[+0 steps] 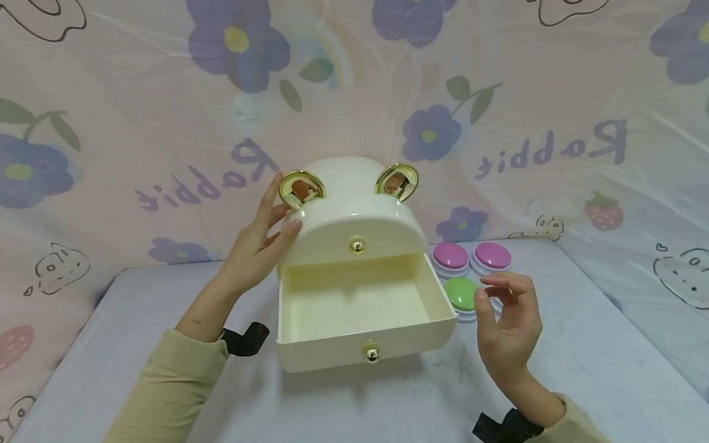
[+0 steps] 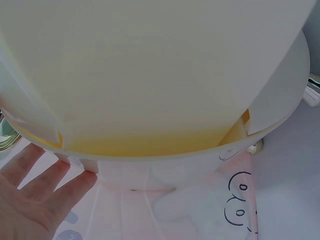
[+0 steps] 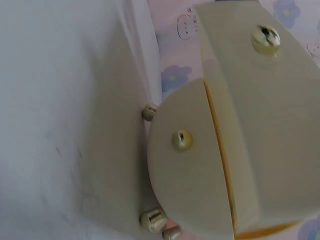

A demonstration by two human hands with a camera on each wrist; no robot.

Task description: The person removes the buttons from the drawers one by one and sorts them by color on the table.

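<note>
A glossy white drawer box [image 1: 353, 204] with gold-rimmed ears stands before me in the head view. Its middle drawer [image 1: 368, 346] is pulled out, and the bare inside shows. My left hand [image 1: 249, 251] rests its fingers and thumb on the box's left side by the left ear [image 1: 302, 189]. From the left wrist, straight fingers [image 2: 75, 192] touch the edge of the box. My right hand [image 1: 510, 324] hovers to the right of the drawer with loosely bent fingers and nothing visible in it, near a green-topped round case [image 1: 461, 293].
Two pink-topped round cases [image 1: 450, 256] stand behind the green one, and another is mostly hidden by my right hand. Gold knobs [image 3: 182, 141] stick out from the box fronts. A patterned cloth [image 1: 348, 113] hangs behind the white table [image 1: 595, 369].
</note>
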